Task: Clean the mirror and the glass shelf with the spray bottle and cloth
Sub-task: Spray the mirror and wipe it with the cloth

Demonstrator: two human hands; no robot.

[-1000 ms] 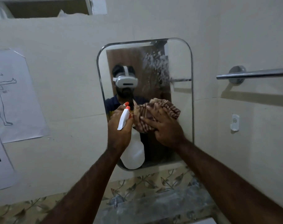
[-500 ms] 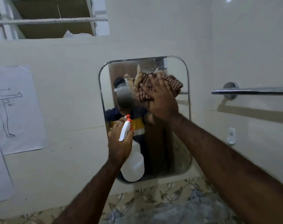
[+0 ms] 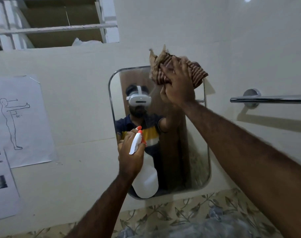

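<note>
Now left hand (image 3: 129, 157) grips spray bottle (image 3: 145, 179); right hand (image 3: 178, 85) presses cloth (image 3: 196, 71) on mirror (image 3: 194, 152).

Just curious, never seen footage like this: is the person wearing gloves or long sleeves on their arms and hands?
No gloves: both the left hand and right hand are bare, and no sleeves reach the forearms. The mirror reflection shows a thin dark bangle on one wrist.

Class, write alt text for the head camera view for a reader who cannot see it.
A person's right hand presses a striped cloth against the top right corner of a wall mirror, while the left hand holds a white spray bottle before its lower part. A towel bar is mounted to the right.
</note>
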